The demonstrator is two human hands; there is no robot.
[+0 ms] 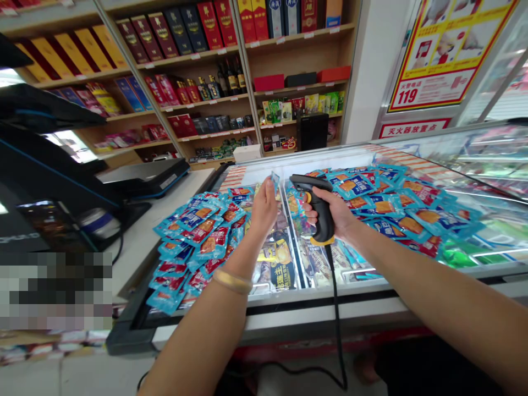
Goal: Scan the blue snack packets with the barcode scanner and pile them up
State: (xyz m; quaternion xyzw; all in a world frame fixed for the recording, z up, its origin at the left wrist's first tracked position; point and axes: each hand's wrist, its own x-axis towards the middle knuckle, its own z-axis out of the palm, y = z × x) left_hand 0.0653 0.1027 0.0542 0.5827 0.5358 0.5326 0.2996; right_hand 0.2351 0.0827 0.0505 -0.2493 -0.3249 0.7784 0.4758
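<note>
The freezer [264, 309] spans beneath both hands. Snack packets lie on it in two heaps, one [202, 231] left of the left hand [265, 206], one [383, 203] beyond and right of the right hand [330, 212]. The right hand is wrapped round the scanner [324, 212]; the left pinches a small packet [275, 177] at its fingertips.

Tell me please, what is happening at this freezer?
A person stands at a glass-topped freezer. The right hand grips a black barcode scanner, its cable hanging down in front. The left hand holds a small blue packet close to the scanner's head. Blue and red snack packets lie in two heaps on the glass, one heap on the left and another on the right.
</note>
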